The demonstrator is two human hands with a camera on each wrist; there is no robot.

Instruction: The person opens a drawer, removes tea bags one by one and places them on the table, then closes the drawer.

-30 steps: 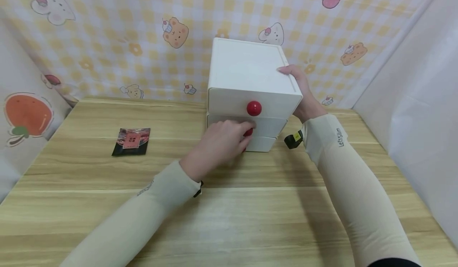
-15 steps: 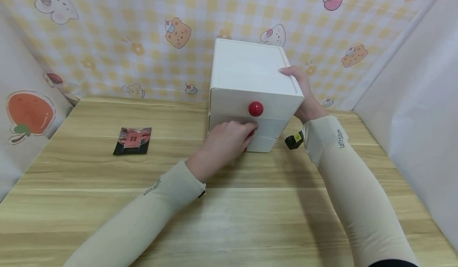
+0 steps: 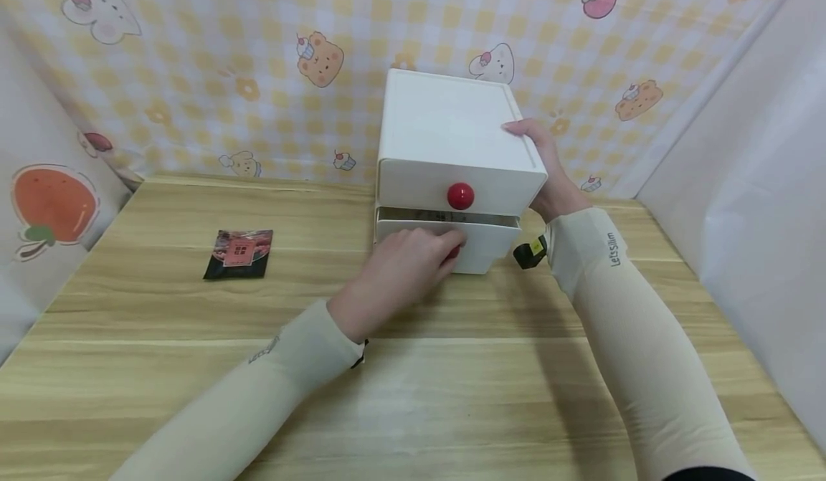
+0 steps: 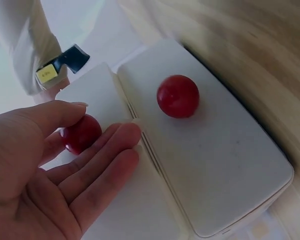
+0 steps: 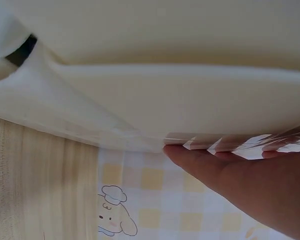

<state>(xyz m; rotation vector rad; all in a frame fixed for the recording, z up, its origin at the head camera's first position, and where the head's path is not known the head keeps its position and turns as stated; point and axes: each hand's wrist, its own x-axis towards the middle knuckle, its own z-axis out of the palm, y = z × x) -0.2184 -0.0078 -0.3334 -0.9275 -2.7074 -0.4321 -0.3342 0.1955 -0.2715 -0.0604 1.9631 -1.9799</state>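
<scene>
A white cabinet [image 3: 452, 119] with three stacked drawers stands on the table, a round red knob on each drawer. My left hand [image 3: 409, 269] pinches the middle drawer's knob [image 4: 81, 134] between thumb and curled index finger, its other fingers stretched along the drawer front. That middle drawer [image 3: 487, 241] is slightly pulled out, with a narrow dark gap showing above its front. Its contents are mostly hidden. My right hand [image 3: 548, 169] rests against the cabinet's right side, thumb on the top edge. In the right wrist view its fingers [image 5: 200, 162] lie extended against the white wall.
A dark sachet with a pink label [image 3: 239, 254] lies on the wooden table [image 3: 413, 395] left of the cabinet. The top drawer [image 3: 413, 183] and bottom drawer [image 4: 225, 155] are closed. A yellow checked cloth [image 3: 226, 51] hangs close behind the cabinet.
The middle drawer, closed in the earlier frames, has come forward a little with my left hand on its knob. The right hand and the sachet keep their places.
</scene>
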